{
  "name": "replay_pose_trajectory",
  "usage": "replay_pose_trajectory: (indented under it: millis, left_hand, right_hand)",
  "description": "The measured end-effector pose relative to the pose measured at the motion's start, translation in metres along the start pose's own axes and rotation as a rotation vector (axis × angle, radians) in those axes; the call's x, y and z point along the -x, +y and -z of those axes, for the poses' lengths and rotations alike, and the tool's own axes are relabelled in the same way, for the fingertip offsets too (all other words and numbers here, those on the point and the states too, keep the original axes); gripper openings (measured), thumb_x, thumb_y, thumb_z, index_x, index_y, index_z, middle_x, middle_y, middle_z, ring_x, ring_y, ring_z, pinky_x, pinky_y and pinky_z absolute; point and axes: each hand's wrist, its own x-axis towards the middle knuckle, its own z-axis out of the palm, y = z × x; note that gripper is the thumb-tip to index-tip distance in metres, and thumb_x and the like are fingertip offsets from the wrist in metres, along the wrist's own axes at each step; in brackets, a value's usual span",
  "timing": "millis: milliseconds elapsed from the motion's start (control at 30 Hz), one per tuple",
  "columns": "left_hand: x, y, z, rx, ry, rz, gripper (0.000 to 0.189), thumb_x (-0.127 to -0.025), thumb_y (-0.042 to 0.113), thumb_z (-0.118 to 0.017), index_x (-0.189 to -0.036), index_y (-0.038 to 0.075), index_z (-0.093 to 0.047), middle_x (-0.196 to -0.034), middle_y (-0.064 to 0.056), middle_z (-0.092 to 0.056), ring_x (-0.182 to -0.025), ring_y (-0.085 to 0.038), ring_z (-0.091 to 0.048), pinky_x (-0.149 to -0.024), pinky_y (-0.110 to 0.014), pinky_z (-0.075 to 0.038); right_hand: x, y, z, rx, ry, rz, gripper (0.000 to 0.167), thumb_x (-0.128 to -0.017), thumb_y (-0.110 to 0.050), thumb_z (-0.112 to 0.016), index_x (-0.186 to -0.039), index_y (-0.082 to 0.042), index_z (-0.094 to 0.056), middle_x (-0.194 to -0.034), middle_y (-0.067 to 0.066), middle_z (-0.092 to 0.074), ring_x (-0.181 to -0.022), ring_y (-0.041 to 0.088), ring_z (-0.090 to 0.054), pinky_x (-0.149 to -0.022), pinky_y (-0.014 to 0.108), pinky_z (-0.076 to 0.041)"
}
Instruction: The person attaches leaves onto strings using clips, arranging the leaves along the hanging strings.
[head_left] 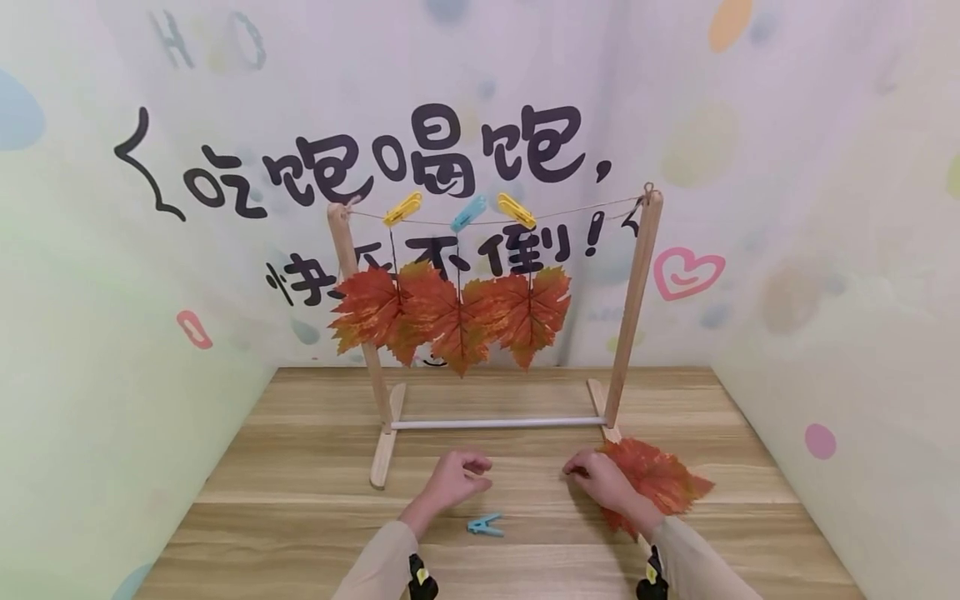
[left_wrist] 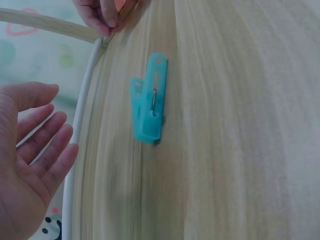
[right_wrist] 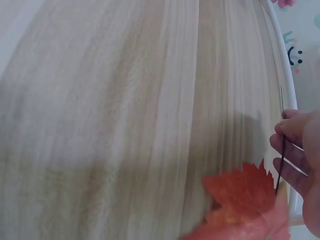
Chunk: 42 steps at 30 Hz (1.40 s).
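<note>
My right hand (head_left: 606, 483) is over the table's right side, its thumb and fingers pinching the thin dark stem (right_wrist: 281, 167) of an orange-red artificial maple leaf (head_left: 663, 479). In the head view, the leaf's blade spreads behind and to the right of this hand, which covers part of it. To the left, my left hand (head_left: 452, 481) is raised over the table with fingers loosely bent and nothing in them. Closest to it lies a light-blue clothespin (left_wrist: 150, 107) on the wood, just in front of the hand in the head view.
Beyond the hands stands a wooden frame (head_left: 633, 312) with a white bottom rod (head_left: 495, 423). On its string (head_left: 581, 213), two yellow clothespins (head_left: 403, 209) and a blue clothespin (head_left: 468, 214) hold three similar leaves (head_left: 459, 325). Printed walls enclose the wooden table (head_left: 285, 525).
</note>
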Motion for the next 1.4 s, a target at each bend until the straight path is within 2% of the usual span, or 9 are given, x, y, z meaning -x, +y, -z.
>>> replay_pose_trajectory:
  millis: [200,500,600,767,1000,1200,1400]
  left_hand:
    - [0.004,0.002,-0.003,-0.018,-0.028,0.018,0.024,-0.075,0.002,-0.069,-0.096,-0.008,-0.064,-0.093,-0.015,-0.065,-0.086,-0.028,-0.061,-0.073,-0.029,-0.053]
    - [0.011,0.002,-0.008,-0.067,-0.135,0.063,0.028,-0.079,0.007,-0.066,-0.103,-0.007,-0.061,-0.1,-0.017,-0.063,-0.092,-0.03,-0.06,-0.08,-0.038,-0.05]
    - [0.012,-0.001,-0.01,-0.086,-0.153,0.067,0.03,-0.078,0.01,-0.068,-0.103,-0.006,-0.062,-0.098,-0.014,-0.064,-0.09,-0.026,-0.06,-0.078,-0.033,-0.05]
    - [0.013,-0.005,-0.014,-0.116,-0.189,0.072,0.032,-0.074,0.015,-0.073,-0.1,-0.002,-0.063,-0.094,-0.008,-0.064,-0.087,-0.02,-0.06,-0.075,-0.024,-0.049]
    - [0.019,-0.003,-0.017,-0.08,-0.225,0.118,0.038,-0.071,0.015,-0.075,-0.103,-0.001,-0.062,-0.097,-0.006,-0.063,-0.089,-0.019,-0.058,-0.077,-0.026,-0.048]
    - [0.025,-0.008,-0.02,-0.118,-0.239,0.077,0.041,-0.066,0.018,-0.08,-0.1,0.001,-0.065,-0.095,0.0,-0.06,-0.085,-0.01,-0.054,-0.076,-0.022,-0.047]
    - [0.028,-0.01,-0.021,-0.166,-0.251,0.035,0.042,-0.062,0.018,-0.082,-0.099,0.005,-0.066,-0.095,0.003,-0.058,-0.086,-0.008,-0.052,-0.079,-0.022,-0.045]
  right_hand:
    - [0.0,-0.003,0.009,-0.028,-0.034,0.009,0.008,-0.082,0.0,-0.062,-0.085,-0.001,-0.069,-0.078,0.007,-0.064,-0.073,0.011,-0.058,-0.062,0.025,-0.05]
    - [-0.007,-0.014,0.025,-0.092,-0.031,0.039,0.01,-0.082,0.004,-0.06,-0.087,0.001,-0.068,-0.083,0.01,-0.066,-0.074,0.012,-0.06,-0.063,0.026,-0.051]
    - [-0.011,-0.02,0.03,-0.128,-0.014,0.045,0.011,-0.081,0.005,-0.061,-0.088,-0.001,-0.068,-0.085,0.011,-0.066,-0.075,0.013,-0.06,-0.063,0.026,-0.052]
    - [-0.017,-0.032,0.038,-0.192,0.023,0.033,0.015,-0.082,0.004,-0.06,-0.091,-0.005,-0.068,-0.087,0.006,-0.066,-0.076,0.012,-0.06,-0.063,0.024,-0.052]
    - [-0.029,-0.043,0.049,-0.268,0.046,0.024,0.016,-0.083,0.004,-0.06,-0.092,-0.006,-0.068,-0.084,0.002,-0.066,-0.071,0.011,-0.059,-0.061,0.023,-0.051]
    - [-0.031,-0.05,0.055,-0.277,0.045,0.05,0.015,-0.083,0.004,-0.06,-0.092,-0.005,-0.068,-0.085,0.003,-0.065,-0.07,0.015,-0.06,-0.06,0.022,-0.052]
    - [-0.036,-0.057,0.067,-0.269,0.045,0.035,0.013,-0.083,0.004,-0.06,-0.092,-0.003,-0.067,-0.085,0.006,-0.065,-0.071,0.018,-0.06,-0.061,0.023,-0.051]
